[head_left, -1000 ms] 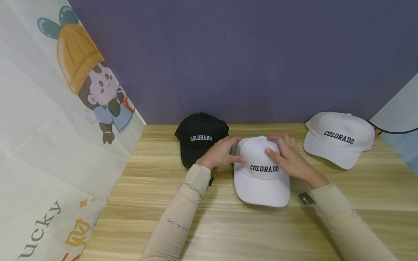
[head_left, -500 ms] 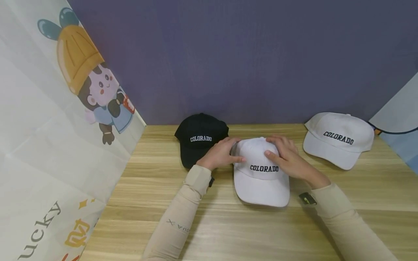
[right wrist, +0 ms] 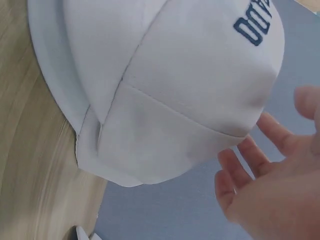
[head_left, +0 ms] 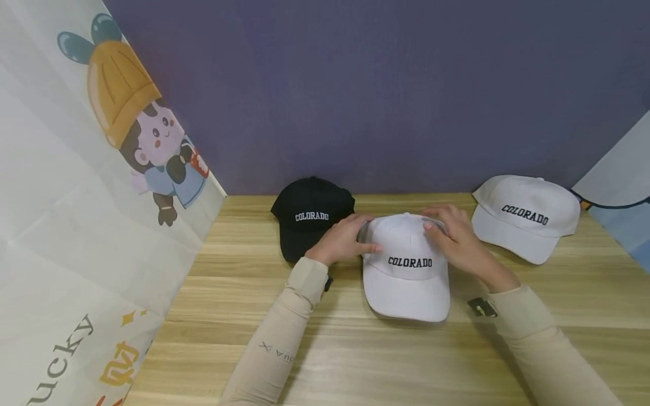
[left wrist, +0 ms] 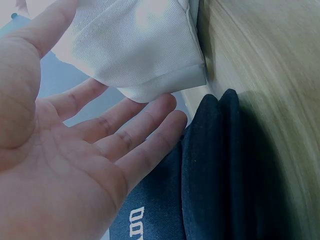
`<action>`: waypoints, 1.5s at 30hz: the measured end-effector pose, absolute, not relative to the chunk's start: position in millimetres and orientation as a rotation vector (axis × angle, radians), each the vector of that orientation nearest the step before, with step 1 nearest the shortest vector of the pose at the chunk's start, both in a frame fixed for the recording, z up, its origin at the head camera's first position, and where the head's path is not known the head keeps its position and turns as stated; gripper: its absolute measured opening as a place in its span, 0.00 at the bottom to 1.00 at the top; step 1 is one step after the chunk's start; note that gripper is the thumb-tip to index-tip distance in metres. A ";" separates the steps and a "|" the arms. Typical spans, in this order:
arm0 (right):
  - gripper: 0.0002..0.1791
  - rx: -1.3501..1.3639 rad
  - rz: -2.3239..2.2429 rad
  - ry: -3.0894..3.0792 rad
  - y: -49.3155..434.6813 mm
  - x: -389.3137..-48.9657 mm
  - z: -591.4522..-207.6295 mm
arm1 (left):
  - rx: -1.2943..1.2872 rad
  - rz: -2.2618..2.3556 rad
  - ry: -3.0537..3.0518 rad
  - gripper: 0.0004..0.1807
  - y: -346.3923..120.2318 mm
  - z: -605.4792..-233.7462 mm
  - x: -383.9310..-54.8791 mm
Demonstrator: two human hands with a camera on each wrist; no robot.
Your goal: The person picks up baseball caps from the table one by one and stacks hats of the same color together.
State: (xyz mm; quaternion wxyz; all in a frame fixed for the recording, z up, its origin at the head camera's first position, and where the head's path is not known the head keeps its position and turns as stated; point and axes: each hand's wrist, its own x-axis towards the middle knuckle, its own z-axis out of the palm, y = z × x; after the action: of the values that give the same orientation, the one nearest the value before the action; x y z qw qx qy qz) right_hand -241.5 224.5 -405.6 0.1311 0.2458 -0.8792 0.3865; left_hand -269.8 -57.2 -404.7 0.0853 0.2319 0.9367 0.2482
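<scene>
A white baseball cap (head_left: 406, 296) with dark COLORADO lettering sits in the middle of the wooden table, brim facing me. At the left side of its crown is my left hand (head_left: 342, 239), thumb spread toward the front panel. In the left wrist view, those fingers (left wrist: 145, 137) are extended, the tips at the cap's lower edge. My right hand (head_left: 459, 242) is at the crown's upper right. Its fingers (right wrist: 270, 132) are loosely bent beside the crown in the right wrist view, not wrapped round it. A black COLORADO cap (head_left: 307, 200) lies just left, partly behind my left hand.
A second white COLORADO cap (head_left: 528, 208) rests at the back right of the table (head_left: 355, 361). A dark cable (head_left: 619, 206) runs near it. Behind the caps rises a purple-grey panel (head_left: 355, 96), and a printed white sheet (head_left: 51, 186) flanks the left side.
My right hand has eased slightly to the right, its thumb now off the cap's front panel. The left hand and all the caps stay in place.
</scene>
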 end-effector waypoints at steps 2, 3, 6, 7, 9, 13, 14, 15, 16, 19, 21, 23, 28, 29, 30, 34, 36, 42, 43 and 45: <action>0.17 0.669 1.134 -2.560 226.7 -241.3 -404.1 | 0.692 0.743 2.793 0.44 -57.3 -404.8 -269.4; 0.17 0.642 1.136 -2.566 228.2 -241.1 -403.3 | 0.693 0.744 2.794 0.44 -57.2 -405.1 -269.4; 0.19 0.566 1.133 -2.607 234.2 -240.9 -400.4 | 0.695 0.748 2.794 0.43 -57.2 -405.4 -268.9; 0.20 0.537 1.128 -2.636 236.6 -240.7 -399.2 | 0.695 0.749 2.795 0.43 -57.2 -405.5 -268.9; 0.23 0.487 1.108 -2.699 242.4 -242.1 -399.1 | 0.696 0.747 2.798 0.43 -56.9 -406.0 -269.0; 0.27 0.384 1.055 -2.824 256.7 -246.4 -400.2 | 0.702 0.742 2.806 0.44 -56.9 -407.0 -269.5; 0.27 0.356 1.039 -2.845 260.7 -247.7 -400.5 | 0.703 0.741 2.808 0.43 -56.8 -407.4 -269.6; 0.28 0.326 1.018 -2.867 265.1 -248.9 -400.6 | 0.704 0.741 2.809 0.43 -56.8 -407.6 -269.6; 0.28 0.301 0.991 -2.884 269.7 -250.1 -400.8 | 0.705 0.744 2.809 0.43 -56.8 -407.8 -269.5; 0.29 0.224 0.909 -2.937 283.5 -252.0 -400.4 | 0.705 0.747 2.809 0.43 -56.4 -408.1 -269.3; 0.29 0.179 0.849 -2.965 292.1 -252.8 -400.3 | 0.704 0.754 2.806 0.43 -56.1 -408.3 -269.4; 0.30 0.137 0.795 -2.995 298.8 -253.3 -401.0 | 0.703 0.760 2.803 0.43 -56.2 -408.3 -269.4; 0.33 0.059 0.707 -3.083 307.5 -256.0 -408.6 | 0.696 0.772 2.796 0.43 -57.3 -408.9 -269.2; 0.33 0.052 0.696 -3.105 308.4 -256.6 -410.6 | 0.693 0.771 2.795 0.42 -57.6 -409.1 -269.1; 0.34 0.050 0.689 -3.123 309.3 -257.2 -412.3 | 0.690 0.770 2.795 0.42 -57.9 -409.2 -269.1; 0.34 0.067 0.647 -3.167 316.3 -259.4 -417.2 | 0.679 0.768 2.796 0.42 -58.3 -408.9 -268.5; 0.34 0.072 0.623 -3.179 321.5 -259.9 -418.6 | 0.677 0.769 2.798 0.42 -58.2 -408.4 -268.4; 0.35 0.047 0.564 -3.231 337.6 -260.3 -420.9 | 0.682 0.767 2.801 0.42 -57.4 -407.7 -268.7; 0.35 0.041 0.558 -3.239 339.8 -260.2 -421.0 | 0.684 0.767 2.802 0.42 -57.3 -407.6 -268.7; 0.35 0.031 0.552 -3.251 343.5 -260.4 -421.3 | 0.687 0.771 2.803 0.42 -57.2 -407.3 -268.5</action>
State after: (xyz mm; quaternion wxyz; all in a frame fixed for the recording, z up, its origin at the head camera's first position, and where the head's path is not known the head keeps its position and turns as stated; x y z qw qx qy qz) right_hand -260.4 343.5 -421.3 -0.0780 0.0093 -0.9828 0.1669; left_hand -268.5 -57.2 -407.3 0.0772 0.2292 0.9356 0.2572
